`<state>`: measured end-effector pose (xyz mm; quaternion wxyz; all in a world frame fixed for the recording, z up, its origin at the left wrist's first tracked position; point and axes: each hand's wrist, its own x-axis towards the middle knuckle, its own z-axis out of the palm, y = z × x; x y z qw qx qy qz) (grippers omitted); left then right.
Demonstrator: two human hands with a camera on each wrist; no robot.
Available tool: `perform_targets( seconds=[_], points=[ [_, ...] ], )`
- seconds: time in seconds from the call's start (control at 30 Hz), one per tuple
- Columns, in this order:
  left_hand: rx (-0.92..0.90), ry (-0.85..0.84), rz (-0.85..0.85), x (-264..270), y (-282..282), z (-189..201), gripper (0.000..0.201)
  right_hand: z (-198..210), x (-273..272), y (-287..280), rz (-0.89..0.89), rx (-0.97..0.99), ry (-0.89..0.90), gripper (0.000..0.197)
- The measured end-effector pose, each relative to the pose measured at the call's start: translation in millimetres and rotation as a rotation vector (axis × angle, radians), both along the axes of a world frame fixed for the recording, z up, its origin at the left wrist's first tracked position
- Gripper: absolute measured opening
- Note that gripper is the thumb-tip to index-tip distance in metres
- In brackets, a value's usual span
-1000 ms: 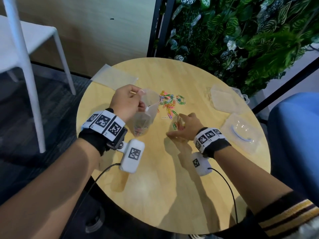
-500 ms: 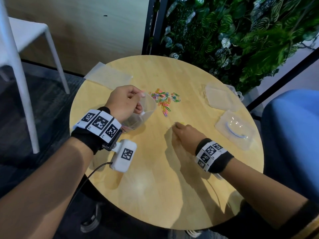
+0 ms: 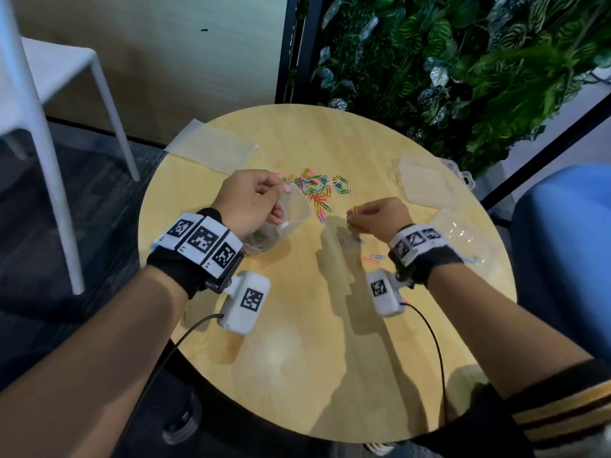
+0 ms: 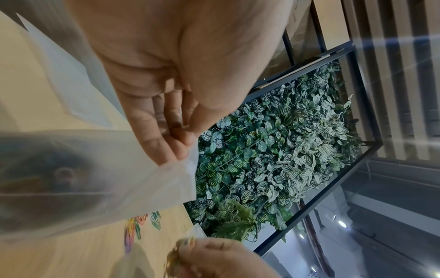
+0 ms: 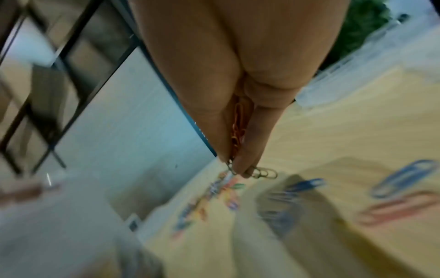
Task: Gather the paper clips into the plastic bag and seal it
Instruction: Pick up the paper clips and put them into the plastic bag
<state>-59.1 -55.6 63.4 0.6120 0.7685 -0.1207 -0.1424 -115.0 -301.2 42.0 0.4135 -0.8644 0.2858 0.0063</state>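
A heap of coloured paper clips lies on the round wooden table beyond my hands. My left hand pinches the rim of a clear plastic bag and holds its mouth open toward the right; the bag shows some clips low inside. My right hand is raised above the table, pinching a small bunch of clips between thumb and fingers, a little right of the bag's mouth. A few loose clips lie under that wrist.
A flat empty bag lies at the table's far left edge. Clear plastic boxes and a packet sit on the right. A white chair stands left, a plant wall behind, a blue seat right.
My right hand has come up off the table with a pinch of clips and moved slightly right. The left hand keeps the bag open in much the same spot.
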Motion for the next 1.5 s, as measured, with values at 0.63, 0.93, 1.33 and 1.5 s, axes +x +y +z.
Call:
perform_targets(
  seconds=[0.63,0.93,1.33,1.5],
  points=[
    [-0.047,0.123,-0.067,-10,-16,-1,0.016,48,20,86,0.483,-0.377,0.089,0.015],
    [-0.052,0.092,0.006,1,-2,8,0.013,71,34,84,0.733,-0.246,-0.009,0.040],
    [-0.116,0.128,0.026,17,23,11,0.016,-40,108,-18,0.242,-0.502,0.220,0.056],
    [-0.090,0.127,0.023,24,28,14,0.014,-39,138,15,0.527,-0.562,0.237,0.048]
  ],
)
